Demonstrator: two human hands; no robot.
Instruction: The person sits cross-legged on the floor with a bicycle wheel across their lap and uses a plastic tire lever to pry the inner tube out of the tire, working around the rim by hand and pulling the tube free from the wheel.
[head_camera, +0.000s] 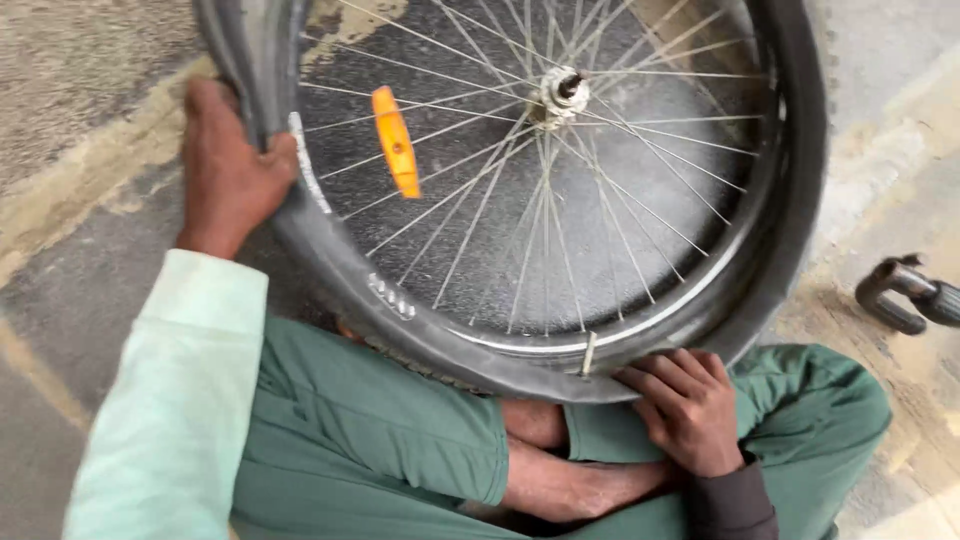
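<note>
While the person sits cross-legged on the concrete floor (70, 60), a bicycle wheel (560, 200) leans against the green trousers (370, 420), its lower edge resting on the lap. At the far left, a pale green sleeve (170, 400) runs up to the left hand (228, 172), whose grip is closed around the loose black tyre (262, 70) at the wheel's upper left, thumb on the inner side and fingers wrapped behind. Just right of that hand, a small whitish strip shows on the tyre wall, too blurred to make out. Further right, an orange reflector (396, 141), a long narrow bar, sits tilted among the thin metal spokes (470, 200). The hub (563, 90) lies near the top centre. Along the bottom, the silver rim (560, 345) shows inside the tyre, and a short valve stem (588, 353) sticks out of it. Just beside the stem, the right hand (690, 405) presses its curled fingers against the tyre's lower edge, pinching nothing clearly seen. Bare feet (570, 480) cross beneath. At the far right, a dark metal tool (905, 295) lies on the floor, well apart.
</note>
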